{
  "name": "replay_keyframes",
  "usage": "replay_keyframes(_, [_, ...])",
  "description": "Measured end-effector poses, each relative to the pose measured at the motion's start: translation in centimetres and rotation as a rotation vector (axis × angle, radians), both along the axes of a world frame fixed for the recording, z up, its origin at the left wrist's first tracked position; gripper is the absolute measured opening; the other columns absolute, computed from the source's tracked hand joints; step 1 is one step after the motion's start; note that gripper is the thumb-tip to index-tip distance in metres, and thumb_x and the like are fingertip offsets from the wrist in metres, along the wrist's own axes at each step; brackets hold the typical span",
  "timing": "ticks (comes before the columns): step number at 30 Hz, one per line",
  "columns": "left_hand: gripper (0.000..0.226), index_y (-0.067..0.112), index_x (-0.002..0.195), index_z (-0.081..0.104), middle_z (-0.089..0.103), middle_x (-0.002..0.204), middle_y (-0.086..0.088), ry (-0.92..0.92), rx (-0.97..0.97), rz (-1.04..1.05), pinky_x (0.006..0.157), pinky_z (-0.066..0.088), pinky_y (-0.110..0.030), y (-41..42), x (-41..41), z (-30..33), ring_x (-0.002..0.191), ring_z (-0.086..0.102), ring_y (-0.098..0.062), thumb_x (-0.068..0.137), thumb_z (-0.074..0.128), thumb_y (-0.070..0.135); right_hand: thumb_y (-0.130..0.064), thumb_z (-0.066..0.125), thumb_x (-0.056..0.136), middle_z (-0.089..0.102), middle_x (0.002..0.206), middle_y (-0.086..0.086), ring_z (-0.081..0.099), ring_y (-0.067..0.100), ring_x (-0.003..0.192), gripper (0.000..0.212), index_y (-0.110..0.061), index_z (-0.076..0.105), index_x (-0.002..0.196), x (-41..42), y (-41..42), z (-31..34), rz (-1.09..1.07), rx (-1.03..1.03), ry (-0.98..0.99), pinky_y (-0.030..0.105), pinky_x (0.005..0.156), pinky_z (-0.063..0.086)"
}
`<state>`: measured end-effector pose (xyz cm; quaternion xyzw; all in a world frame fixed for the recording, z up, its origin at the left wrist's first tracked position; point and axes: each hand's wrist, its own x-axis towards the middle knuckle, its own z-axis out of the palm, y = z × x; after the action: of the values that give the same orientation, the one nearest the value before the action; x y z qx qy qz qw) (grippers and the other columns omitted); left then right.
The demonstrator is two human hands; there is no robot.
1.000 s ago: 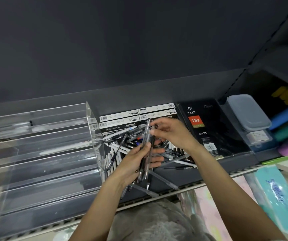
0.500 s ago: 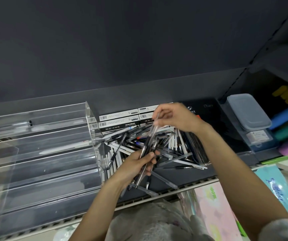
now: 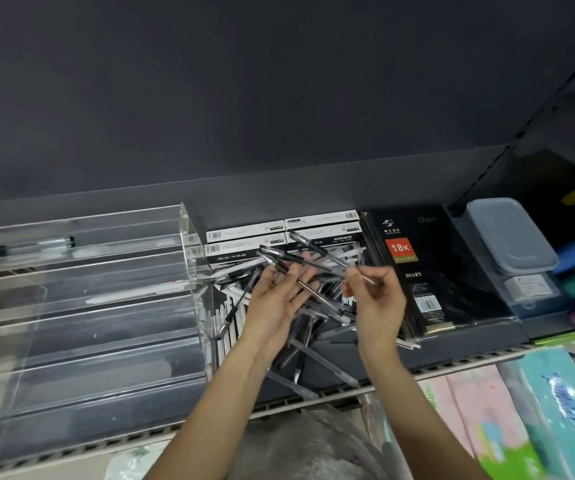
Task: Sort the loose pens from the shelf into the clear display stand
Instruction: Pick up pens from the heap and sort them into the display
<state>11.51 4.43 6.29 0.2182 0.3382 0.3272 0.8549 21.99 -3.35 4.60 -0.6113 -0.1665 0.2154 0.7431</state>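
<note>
Both hands work mid-frame: left hand [image 3: 279, 299] cradles several slim clear-barrelled black pens [image 3: 300, 268], right hand [image 3: 376, 299] pinches one pen's tip. Best align caps first, then carry them to the clear acrylic tiered display stand [image 3: 81, 306] at left.

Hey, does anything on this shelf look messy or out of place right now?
Yes. The loose pens lie in a crisscrossed heap on the shelf between the clear display stand and the black diary, some reaching the front edge. The stand's tiers look nearly bare, with a couple of pens on top.
</note>
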Motion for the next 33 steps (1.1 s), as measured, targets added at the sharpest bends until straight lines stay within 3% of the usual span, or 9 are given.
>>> replay_keyframes(2, [0.022,0.004,0.116,0.051,0.069,0.113,-0.01,0.0,-0.006,0.021,0.088,0.055,-0.038,0.0,0.5,-0.1,0.103,0.067,-0.021,0.095,0.046,0.001,-0.001,0.066,0.083,0.065,0.081,0.008,0.063,0.012,0.07,0.014,-0.012,0.058,0.082,-0.8,-0.4,-0.7,-0.002,-0.046,-0.113,0.02,0.066,0.052])
replay_keyframes(7, [0.019,0.003,0.109,0.062,0.073,0.095,-0.005,0.1,0.024,0.047,0.075,0.058,-0.025,-0.3,1.0,-0.3,0.088,0.07,-0.014,0.093,0.051,0.002,-0.014,0.071,0.08,0.067,0.08,-0.011,0.065,0.01,0.079,0.013,-0.021,0.061,0.083,-1.9,-1.6,-1.0,0.092,-0.187,-0.343,0.022,0.074,0.052])
replay_keyframes(12, [0.023,0.0,0.115,0.056,0.068,0.109,-0.012,0.116,0.012,0.041,0.077,0.058,-0.027,-0.9,1.0,-0.6,0.09,0.071,-0.018,0.092,0.053,0.002,-0.015,0.068,0.083,0.065,0.078,-0.007,0.062,0.007,0.075,0.009,-0.018,0.059,0.083,-1.4,-1.8,-1.0,0.079,-0.207,-0.293,0.017,0.07,0.049])
replay_keyframes(17, [0.015,0.002,0.108,0.056,0.072,0.102,-0.009,0.138,0.026,-0.005,0.074,0.058,-0.026,-1.3,1.1,-1.1,0.091,0.071,-0.02,0.094,0.051,0.003,-0.013,0.063,0.088,0.063,0.078,0.004,0.062,0.016,0.075,0.009,-0.012,0.056,0.083,-1.4,-1.8,-1.6,0.063,-0.208,-0.143,0.022,0.071,0.049])
replay_keyframes(19, [0.01,0.005,0.102,0.057,0.074,0.094,-0.006,0.203,0.076,-0.047,0.071,0.058,-0.024,-2.0,1.3,-1.2,0.086,0.071,-0.017,0.094,0.051,0.003,-0.013,0.061,0.089,0.063,0.078,0.002,0.062,0.012,0.073,0.009,-0.01,0.055,0.084,-1.5,-2.0,-1.7,0.082,-0.225,-0.159,0.018,0.069,0.048])
replay_keyframes(21, [0.009,0.007,0.1,0.057,0.073,0.095,-0.006,0.266,0.136,-0.054,0.069,0.057,-0.023,-2.6,1.6,-1.4,0.083,0.07,-0.017,0.094,0.053,0.003,-0.014,0.06,0.091,0.063,0.078,-0.001,0.061,0.003,0.068,0.008,-0.01,0.054,0.086,-1.6,-2.4,-1.8,0.139,-0.3,-0.212,0.013,0.063,0.047])
replay_keyframes(26, [0.016,0.005,0.107,0.054,0.066,0.09,-0.009,0.35,0.174,0.077,0.074,0.055,-0.026,-3.7,2.1,-1.8,0.081,0.063,-0.018,0.091,0.058,0.005,-0.017,0.056,0.093,0.065,0.076,0.007,0.057,0.015,0.047,0.009,-0.015,0.048,0.09,-2.3,-3.4,-1.2,0.26,-0.341,-0.143,0.026,0.039,0.044])
replay_keyframes(30, [0.02,0.005,0.105,0.061,0.069,0.088,-0.006,0.374,0.235,0.071,0.072,0.057,-0.024,-4.7,1.1,-1.6,0.083,0.066,-0.017,0.086,0.064,0.012,-0.015,0.06,0.091,0.062,0.067,0.008,0.049,0.014,0.042,0.01,-0.015,0.05,0.087,-2.6,-4.3,-0.6,0.257,-0.268,-0.092,0.023,0.035,0.037])
replay_keyframes(33, [0.02,0.01,0.1,0.069,0.072,0.084,-0.001,0.412,0.234,-0.01,0.063,0.052,-0.017,-5.0,-0.9,-0.8,0.076,0.068,-0.009,0.084,0.065,0.02,-0.015,0.059,0.091,0.055,0.055,0.004,0.043,0.011,0.037,0.011,-0.011,0.051,0.085,-2.4,-5.3,-0.5,0.419,-0.223,-0.077,0.021,0.035,0.032])
